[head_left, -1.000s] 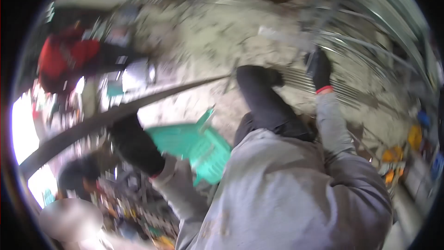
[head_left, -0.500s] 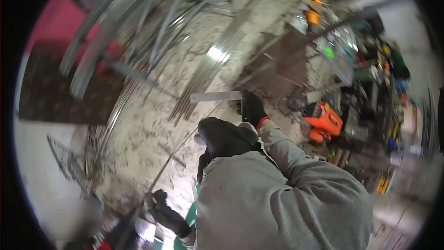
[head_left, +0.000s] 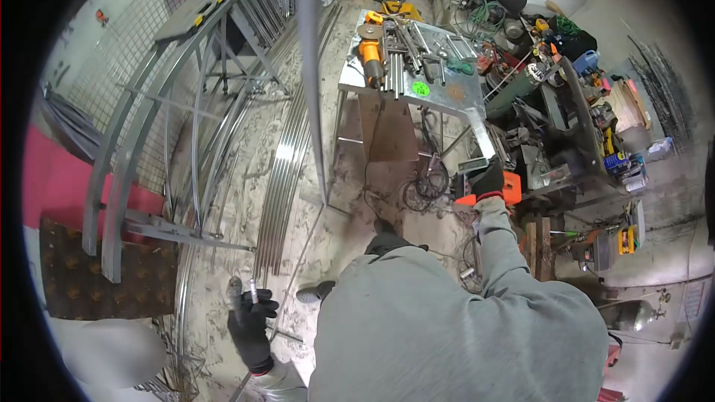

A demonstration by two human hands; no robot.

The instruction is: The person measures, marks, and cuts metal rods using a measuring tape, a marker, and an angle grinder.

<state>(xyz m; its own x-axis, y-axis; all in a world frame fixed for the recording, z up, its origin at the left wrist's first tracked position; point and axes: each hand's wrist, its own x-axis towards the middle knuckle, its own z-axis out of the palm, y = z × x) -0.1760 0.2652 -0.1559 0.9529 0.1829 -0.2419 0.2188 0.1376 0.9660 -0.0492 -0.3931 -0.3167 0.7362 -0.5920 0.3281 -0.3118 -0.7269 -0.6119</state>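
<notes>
My right hand (head_left: 488, 180), in a black glove with a red cuff, grips a metal square (head_left: 482, 138) at the near right corner of the metal-topped table (head_left: 447, 97). The square's bright blade points away from me and overlaps the table's corner. Low on the left, my left hand (head_left: 252, 335), also black-gloved, is closed around a small pale stick (head_left: 253, 292) like a marker, its end standing up past the fingers. Beneath that hand lie thin metal bars on the floor.
An orange angle grinder (head_left: 370, 59) and several metal tube pieces lie on the table. Long shiny tubes (head_left: 283, 171) run along the floor. A curved metal frame (head_left: 134, 141) stands at left. An upright grey bar (head_left: 311, 67) crosses the view. Tools crowd the rack (head_left: 581, 126) at right.
The view has swung toward the table. My right hand has carried the square from above the floor to the table's corner. The left hand stays low at the left.
</notes>
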